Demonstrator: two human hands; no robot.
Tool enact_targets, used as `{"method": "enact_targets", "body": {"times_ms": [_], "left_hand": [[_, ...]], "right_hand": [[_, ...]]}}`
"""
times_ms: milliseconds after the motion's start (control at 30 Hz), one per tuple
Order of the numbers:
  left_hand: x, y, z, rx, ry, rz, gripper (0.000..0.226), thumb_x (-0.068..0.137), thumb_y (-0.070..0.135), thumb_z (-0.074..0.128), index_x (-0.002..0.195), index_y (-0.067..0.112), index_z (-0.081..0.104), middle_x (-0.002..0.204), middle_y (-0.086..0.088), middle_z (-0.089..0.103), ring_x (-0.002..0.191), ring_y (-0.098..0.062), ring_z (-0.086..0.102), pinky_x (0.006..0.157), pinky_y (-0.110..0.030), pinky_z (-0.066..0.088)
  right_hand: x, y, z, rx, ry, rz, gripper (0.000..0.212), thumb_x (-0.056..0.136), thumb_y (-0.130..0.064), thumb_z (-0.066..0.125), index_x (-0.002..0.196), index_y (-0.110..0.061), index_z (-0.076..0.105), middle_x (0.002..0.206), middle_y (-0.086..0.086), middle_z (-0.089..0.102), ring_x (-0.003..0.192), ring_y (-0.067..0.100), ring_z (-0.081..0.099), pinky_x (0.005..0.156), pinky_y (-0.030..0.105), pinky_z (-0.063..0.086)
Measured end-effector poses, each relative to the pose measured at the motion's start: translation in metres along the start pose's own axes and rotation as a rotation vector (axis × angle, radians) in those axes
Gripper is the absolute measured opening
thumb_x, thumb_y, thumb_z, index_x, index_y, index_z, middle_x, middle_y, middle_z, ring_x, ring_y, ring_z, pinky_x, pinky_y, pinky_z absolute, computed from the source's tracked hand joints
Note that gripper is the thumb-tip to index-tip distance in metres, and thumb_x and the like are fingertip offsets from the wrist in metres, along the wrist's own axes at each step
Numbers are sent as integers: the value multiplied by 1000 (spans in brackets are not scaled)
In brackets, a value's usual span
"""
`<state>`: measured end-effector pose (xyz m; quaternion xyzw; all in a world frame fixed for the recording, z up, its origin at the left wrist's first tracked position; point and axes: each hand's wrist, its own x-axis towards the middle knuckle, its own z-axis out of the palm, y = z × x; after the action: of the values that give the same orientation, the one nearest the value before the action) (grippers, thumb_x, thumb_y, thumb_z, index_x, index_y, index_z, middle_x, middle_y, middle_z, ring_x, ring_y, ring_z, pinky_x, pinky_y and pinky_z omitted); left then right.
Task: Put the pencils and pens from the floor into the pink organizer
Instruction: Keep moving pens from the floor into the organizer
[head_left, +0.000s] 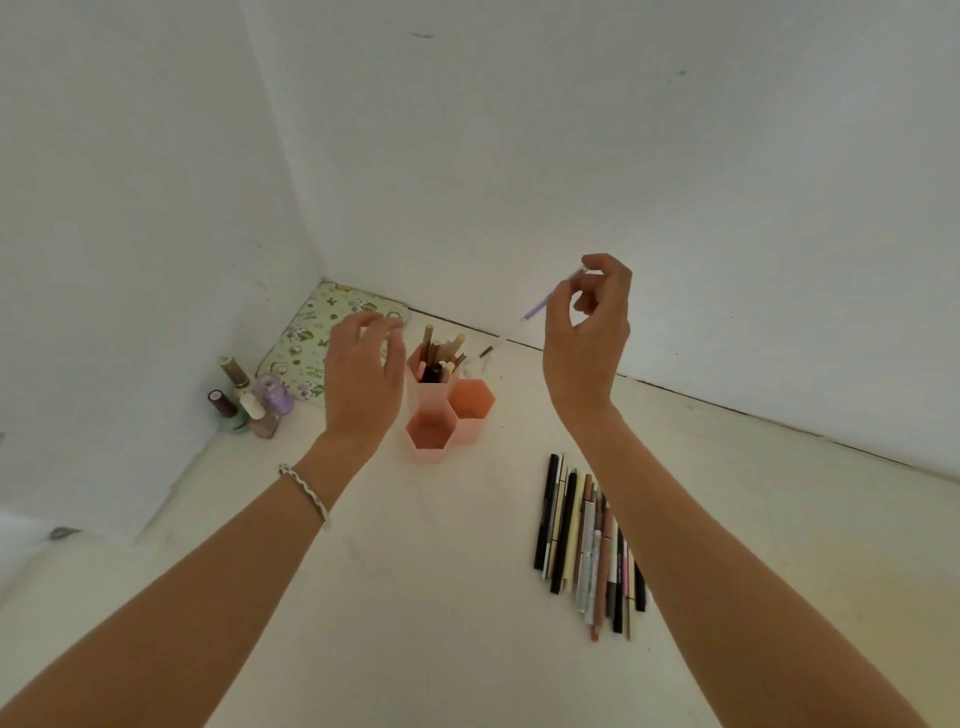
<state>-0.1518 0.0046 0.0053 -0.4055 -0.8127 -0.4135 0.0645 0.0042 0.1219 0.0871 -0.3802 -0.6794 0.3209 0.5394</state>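
The pink organizer (470, 431) stands on the floor as three joined hexagonal cups. Its far cup holds several pencils (441, 353); the two nearer cups look empty. My right hand (587, 338) is raised above and right of the organizer, pinching a thin lilac and white pen (535, 310) whose brush-like tip slants down toward the cups. My left hand (363, 374) hovers just left of the far cup, fingers spread, holding nothing. A row of several pens and pencils (587, 540) lies on the floor under my right forearm.
Several nail polish bottles (249, 400) stand in the left corner by the wall. A green floral pouch (311, 343) lies behind them, against the corner. White walls close the space at left and behind the organizer.
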Motion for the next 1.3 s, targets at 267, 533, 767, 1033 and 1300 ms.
{"method": "enact_targets", "body": {"times_ms": [267,533,767,1033,1300], "left_hand": [[20,21,-28,-241,112,-42,26,99,12,42,117,13,61,113,3,55,91,-10,57,74,-25,49],[3,68,-11,-330,-11,1,23,92,14,45,110,23,58,96,10,62,79,-2,58,71,-16,48],[-68,105,70,-32,-727,-164,35,91,16,55,124,17,48,92,1,67,84,-17,66,80,-36,56],[-110,110,114,248,-872,-237,44,90,16,61,129,10,40,104,-7,62,84,-23,59,65,-31,45],[-115,117,125,343,-882,-267,38,93,14,57,127,7,42,110,-9,62,98,-28,64,67,-31,44]], "right_hand": [[-32,6,40,-171,-262,-174,20,95,-6,51,115,-10,53,87,-7,59,85,18,52,86,39,46],[-42,34,12,-343,-308,-198,38,83,5,51,117,-8,63,108,4,68,100,22,56,94,31,39],[-23,60,-51,-338,-242,82,37,84,3,46,112,-17,61,93,-6,65,86,11,49,83,31,43],[-32,95,-110,-388,-250,185,24,92,-2,49,104,-14,66,91,-4,67,86,17,59,82,33,50],[-39,115,-115,-363,-299,245,24,94,-4,48,104,-17,66,91,-8,66,85,13,59,81,28,49]]}}
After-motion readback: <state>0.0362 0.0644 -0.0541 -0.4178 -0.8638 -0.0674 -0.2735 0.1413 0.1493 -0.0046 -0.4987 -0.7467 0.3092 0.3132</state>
